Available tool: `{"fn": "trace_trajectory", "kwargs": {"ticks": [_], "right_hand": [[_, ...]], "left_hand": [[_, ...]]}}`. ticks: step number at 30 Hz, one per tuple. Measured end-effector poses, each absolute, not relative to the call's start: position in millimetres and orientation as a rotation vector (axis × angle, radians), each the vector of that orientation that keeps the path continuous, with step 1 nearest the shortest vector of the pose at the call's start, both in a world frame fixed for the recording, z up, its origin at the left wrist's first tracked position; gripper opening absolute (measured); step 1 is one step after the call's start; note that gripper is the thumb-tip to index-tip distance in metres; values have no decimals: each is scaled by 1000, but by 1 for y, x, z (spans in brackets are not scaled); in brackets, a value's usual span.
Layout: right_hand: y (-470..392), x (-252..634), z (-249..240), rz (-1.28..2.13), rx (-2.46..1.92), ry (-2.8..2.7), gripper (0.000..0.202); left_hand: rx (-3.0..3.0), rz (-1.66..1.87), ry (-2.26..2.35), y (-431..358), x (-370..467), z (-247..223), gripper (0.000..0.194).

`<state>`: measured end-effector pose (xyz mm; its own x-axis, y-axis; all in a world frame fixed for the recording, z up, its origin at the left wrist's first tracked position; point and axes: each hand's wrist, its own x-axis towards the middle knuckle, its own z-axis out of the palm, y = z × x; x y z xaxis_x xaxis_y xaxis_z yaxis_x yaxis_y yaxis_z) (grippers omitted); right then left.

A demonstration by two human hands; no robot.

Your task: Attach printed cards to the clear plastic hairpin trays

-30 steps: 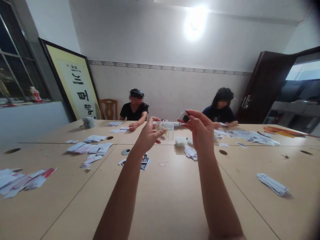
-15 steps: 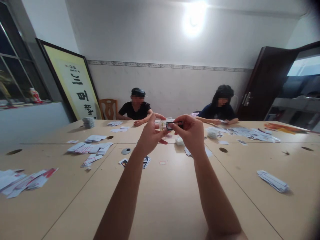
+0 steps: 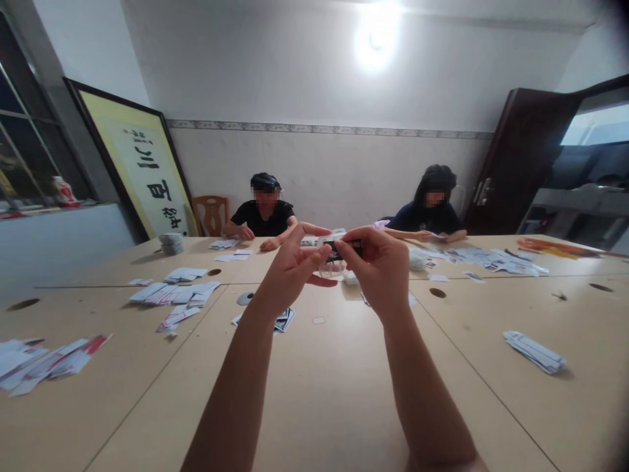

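Note:
My left hand (image 3: 293,265) is wrapped round a small clear plastic container (image 3: 335,270), held up above the far half of the table. Between the thumb and fingers of my right hand (image 3: 382,267) is a small dark printed label (image 3: 354,248), lying against the container's near side. My left thumb also reaches the label's left end. Whether the label is stuck down, I cannot tell. Below my hands, dark printed cards (image 3: 284,320) lie partly hidden behind my left forearm, with a small white slip (image 3: 319,320) to their right.
Two people (image 3: 265,213) sit across the table (image 3: 324,393). Piles of white paper (image 3: 174,293) lie to the left, and more papers (image 3: 491,261) spread at the far right. A folded paper bundle (image 3: 533,352) lies nearer on the right. A grey stack (image 3: 171,244) stands far left.
The container and label have shifted slightly right with my hands, and more of the clear container shows below the label. The person across on the left has raised a hand.

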<state>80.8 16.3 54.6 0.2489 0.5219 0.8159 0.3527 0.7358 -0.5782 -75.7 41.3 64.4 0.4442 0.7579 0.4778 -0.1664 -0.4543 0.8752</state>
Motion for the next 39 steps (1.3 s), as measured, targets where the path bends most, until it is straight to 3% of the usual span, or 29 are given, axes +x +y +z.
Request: {"fn": "trace_trajectory", "kwargs": {"ticks": [12,30,39], "right_hand": [[-16,83,62,267,-670,-1376,7],[-22,75,59,68,-691,-1279,5],[-27,75,61,53,-714,-1300,7]], "left_hand": [[1721,1197,390,24,-82,70,28],[1723,1199,343,13,-74,69,20],[1752,1240,404,11,-74,69,27]]}}
